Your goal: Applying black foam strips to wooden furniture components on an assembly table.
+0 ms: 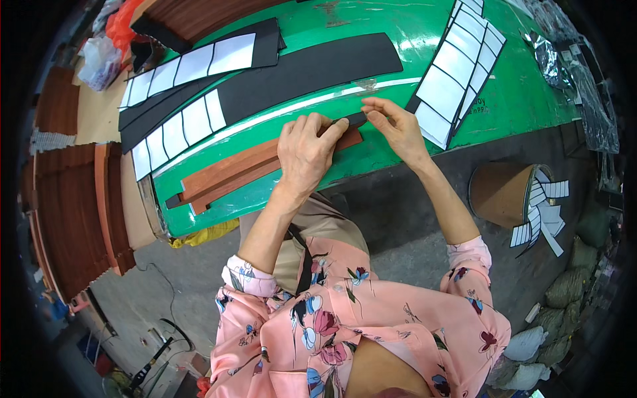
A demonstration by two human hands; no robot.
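On the green table, near its front edge, lies a long reddish-brown wooden strip (232,166) with a raised ridge along it. My left hand (307,151) is closed over its right part, thumb pointing right. A narrow black strip (353,121) shows beyond that thumb, along the wood; a dark tip also sticks out at the wood's left end. My right hand (400,131) hovers by the black strip's right end, thumb and forefinger drawn close together. What is between those fingertips, if anything, is too small to make out.
Black sheets (312,69) and white-faced strips (179,136) lie behind the wood. More white-faced strips (451,73) lie at right. A brown bin (497,192) with scraps stands on the floor. Brown wooden panels (73,205) stand at left, plastic bags (101,63) behind.
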